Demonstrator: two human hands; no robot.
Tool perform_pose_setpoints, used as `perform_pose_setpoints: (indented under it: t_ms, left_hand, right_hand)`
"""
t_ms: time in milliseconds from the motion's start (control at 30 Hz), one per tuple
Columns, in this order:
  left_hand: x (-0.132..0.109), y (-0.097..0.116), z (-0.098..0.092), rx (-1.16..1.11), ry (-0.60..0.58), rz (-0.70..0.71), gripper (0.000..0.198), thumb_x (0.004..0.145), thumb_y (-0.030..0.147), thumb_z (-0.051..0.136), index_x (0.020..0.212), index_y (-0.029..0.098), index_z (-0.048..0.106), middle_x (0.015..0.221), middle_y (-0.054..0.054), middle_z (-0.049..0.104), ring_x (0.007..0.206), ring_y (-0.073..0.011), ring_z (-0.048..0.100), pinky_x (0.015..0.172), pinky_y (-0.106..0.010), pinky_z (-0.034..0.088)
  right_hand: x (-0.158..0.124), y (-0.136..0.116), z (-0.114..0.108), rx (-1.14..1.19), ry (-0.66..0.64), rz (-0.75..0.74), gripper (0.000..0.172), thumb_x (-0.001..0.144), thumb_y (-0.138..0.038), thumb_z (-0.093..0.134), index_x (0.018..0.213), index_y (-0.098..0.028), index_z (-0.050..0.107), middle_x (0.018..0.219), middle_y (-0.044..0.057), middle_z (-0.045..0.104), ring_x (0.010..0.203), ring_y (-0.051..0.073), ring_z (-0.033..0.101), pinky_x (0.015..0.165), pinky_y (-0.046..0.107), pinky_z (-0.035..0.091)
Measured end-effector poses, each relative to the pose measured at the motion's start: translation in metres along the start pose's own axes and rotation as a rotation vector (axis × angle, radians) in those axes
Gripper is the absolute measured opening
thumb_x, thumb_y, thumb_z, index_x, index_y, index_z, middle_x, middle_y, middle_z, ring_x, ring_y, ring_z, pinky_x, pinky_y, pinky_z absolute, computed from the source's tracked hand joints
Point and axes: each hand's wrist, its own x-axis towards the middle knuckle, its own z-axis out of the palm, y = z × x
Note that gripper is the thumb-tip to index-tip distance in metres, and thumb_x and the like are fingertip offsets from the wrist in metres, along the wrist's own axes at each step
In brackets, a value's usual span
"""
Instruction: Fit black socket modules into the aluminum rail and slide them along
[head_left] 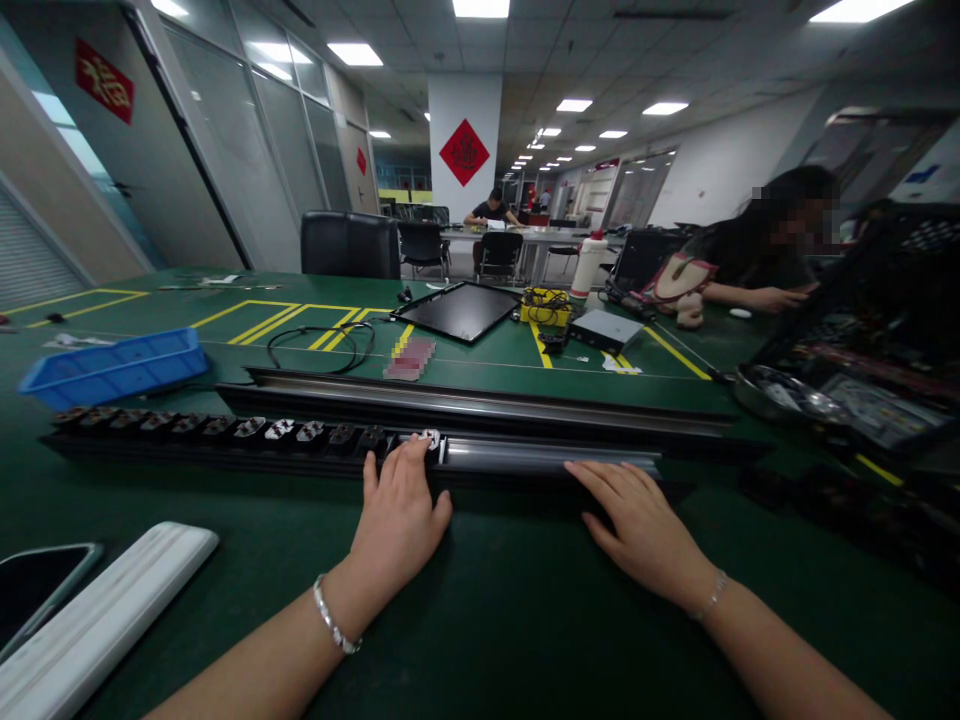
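1. Head view, hands: your left hand (397, 510) lies over the right end of the row of sockets on the black socket strip (225, 440). The strip runs lengthwise, parallel to the near edge of the green-matted desk (510, 620).
2. Left grip: your fingers curve down onto the pale end socket (430, 438). You cannot tell from this view whether they are clamping it.
3. Right grip: your right hand (637, 520) is open, palm down, with its fingers resting on the silver metal bar (551, 457) set in the strip's channel.
4. Technique: this two-handed placement steadies the strip from its near side, with both wrists clear of the desk edge.
5. Surroundings: a second long black-and-silver rail (480, 405) lies just behind the strip. A blue plastic tray (112, 368) sits towards the left edge of the desk, and a white wrist rest (97, 625) lies at the near-left corner. A co-worker (750, 270) sits at the right edge.
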Motion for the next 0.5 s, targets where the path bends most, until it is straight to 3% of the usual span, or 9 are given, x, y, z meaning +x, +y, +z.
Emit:
perform_pose_setpoints:
  t_ms: [133,500]
  left_hand:
    - [-0.0002,0.0012,-0.0015,0.011,0.000,0.004,0.044,0.079,0.024,0.050,0.120,0.013,0.041,0.125,-0.018,0.052,0.122,-0.0295,0.043,0.105,-0.059,0.021]
    - [0.0016,0.0026,-0.0046,0.100,-0.094,0.026,0.045,0.078,0.026,0.052,0.122,0.024,0.049,0.131,-0.015,0.048,0.125,-0.0308,0.040,0.105,-0.059,0.020]
  right_hand:
    - [0.0003,-0.0008,-0.0015,0.006,0.006,-0.001,0.055,0.082,-0.026,0.046,0.136,-0.028,0.034,0.130,0.004,0.051,0.119,0.022,0.046,0.104,0.048,0.030]
    - [-0.0005,0.0009,0.0002,0.003,0.018,-0.012,0.056,0.082,-0.025,0.045,0.137,-0.028,0.034,0.131,0.005,0.051,0.119,0.022,0.046,0.103,0.048,0.030]
